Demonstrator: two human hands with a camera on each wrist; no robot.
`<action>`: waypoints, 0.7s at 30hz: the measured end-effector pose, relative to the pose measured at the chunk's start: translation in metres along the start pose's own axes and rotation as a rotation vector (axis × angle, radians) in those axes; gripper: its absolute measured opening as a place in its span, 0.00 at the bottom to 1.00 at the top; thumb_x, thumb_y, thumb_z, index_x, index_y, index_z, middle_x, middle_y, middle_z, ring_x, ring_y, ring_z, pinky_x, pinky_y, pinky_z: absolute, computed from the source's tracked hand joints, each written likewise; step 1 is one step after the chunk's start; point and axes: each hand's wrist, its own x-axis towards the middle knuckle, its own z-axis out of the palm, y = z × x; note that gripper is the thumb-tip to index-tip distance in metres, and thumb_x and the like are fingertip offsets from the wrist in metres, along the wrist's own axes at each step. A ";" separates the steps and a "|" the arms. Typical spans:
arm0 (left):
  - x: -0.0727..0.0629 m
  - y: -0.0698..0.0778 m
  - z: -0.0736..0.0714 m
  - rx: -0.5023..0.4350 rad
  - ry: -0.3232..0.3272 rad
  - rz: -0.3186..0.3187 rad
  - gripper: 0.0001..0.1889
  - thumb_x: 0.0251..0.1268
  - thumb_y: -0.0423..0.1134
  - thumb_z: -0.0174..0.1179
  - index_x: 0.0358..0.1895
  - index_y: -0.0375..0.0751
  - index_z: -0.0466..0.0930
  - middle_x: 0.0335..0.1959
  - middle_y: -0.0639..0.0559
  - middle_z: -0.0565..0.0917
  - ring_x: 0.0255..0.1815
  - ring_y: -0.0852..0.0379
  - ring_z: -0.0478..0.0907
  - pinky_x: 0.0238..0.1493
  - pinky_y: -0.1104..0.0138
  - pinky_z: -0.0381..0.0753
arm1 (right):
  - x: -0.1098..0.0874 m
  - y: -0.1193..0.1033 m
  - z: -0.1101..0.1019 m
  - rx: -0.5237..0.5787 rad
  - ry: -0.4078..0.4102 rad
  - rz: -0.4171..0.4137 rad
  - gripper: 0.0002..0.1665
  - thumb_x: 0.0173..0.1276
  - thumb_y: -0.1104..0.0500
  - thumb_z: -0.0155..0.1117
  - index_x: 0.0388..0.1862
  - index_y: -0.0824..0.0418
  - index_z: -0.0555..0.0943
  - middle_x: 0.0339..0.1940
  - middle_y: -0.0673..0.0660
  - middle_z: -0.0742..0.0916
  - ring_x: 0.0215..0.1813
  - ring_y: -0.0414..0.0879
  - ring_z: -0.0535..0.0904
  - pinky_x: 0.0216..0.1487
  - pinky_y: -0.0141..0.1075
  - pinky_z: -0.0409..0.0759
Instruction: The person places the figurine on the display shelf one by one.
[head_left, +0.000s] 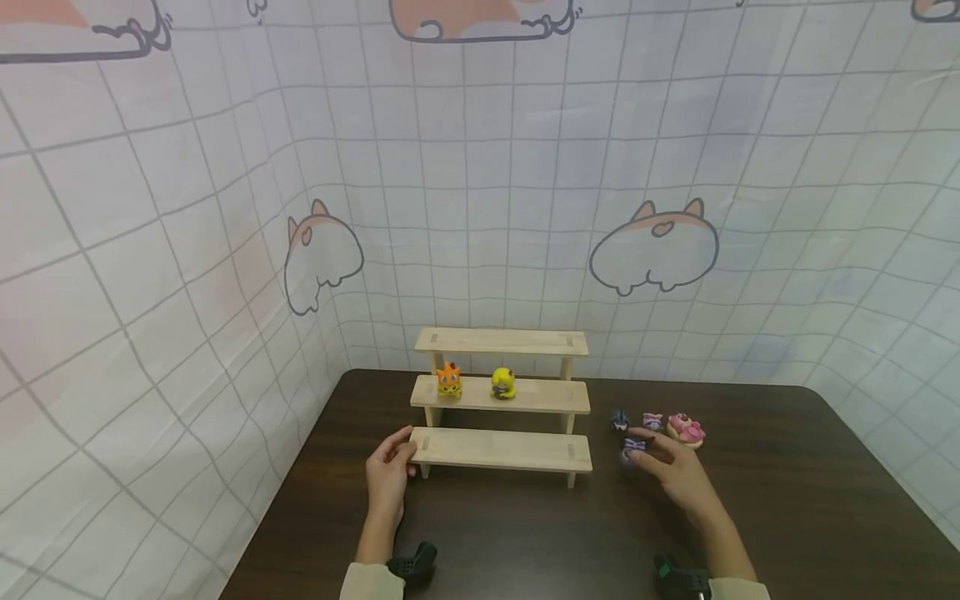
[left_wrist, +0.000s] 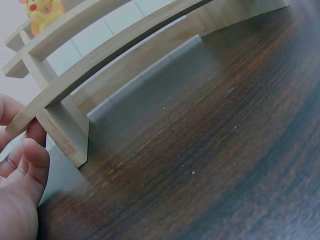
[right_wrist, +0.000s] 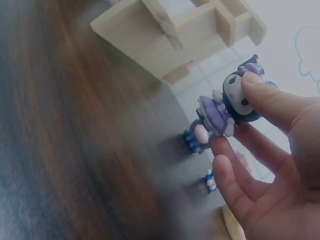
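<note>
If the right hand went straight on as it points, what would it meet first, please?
Probably the dark blue figurine, past the Kuromi figurine that hand holds, though depth is unclear.

The left hand and the right hand are both bare. The left sleeve is a plain pale cream with a faint yellowish tint, and the right sleeve matches it. A black left wrist device, rounded and knob-like at one end, sits just beside the sleeve edge; the right wrist device, also black, bears a small green patch, its finer details too small to tell
</note>
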 end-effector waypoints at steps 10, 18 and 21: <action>0.000 0.000 0.000 0.003 -0.003 0.003 0.19 0.68 0.30 0.61 0.61 0.35 0.83 0.35 0.57 0.84 0.26 0.63 0.74 0.25 0.73 0.75 | -0.002 -0.019 -0.002 -0.025 0.015 -0.044 0.28 0.73 0.50 0.67 0.69 0.57 0.79 0.59 0.64 0.85 0.54 0.44 0.84 0.52 0.36 0.80; 0.000 0.000 0.002 -0.008 0.004 0.003 0.18 0.67 0.30 0.61 0.60 0.35 0.83 0.36 0.56 0.84 0.26 0.63 0.74 0.24 0.73 0.75 | -0.003 -0.034 0.000 -0.012 0.023 -0.115 0.27 0.74 0.52 0.66 0.68 0.58 0.79 0.62 0.65 0.83 0.50 0.33 0.82 0.47 0.33 0.81; 0.000 -0.001 0.000 -0.008 0.003 0.004 0.18 0.68 0.30 0.61 0.60 0.36 0.84 0.37 0.56 0.85 0.26 0.63 0.74 0.25 0.73 0.75 | -0.004 -0.042 0.005 -0.003 0.031 -0.148 0.27 0.74 0.54 0.66 0.69 0.59 0.78 0.58 0.65 0.85 0.49 0.31 0.83 0.46 0.32 0.81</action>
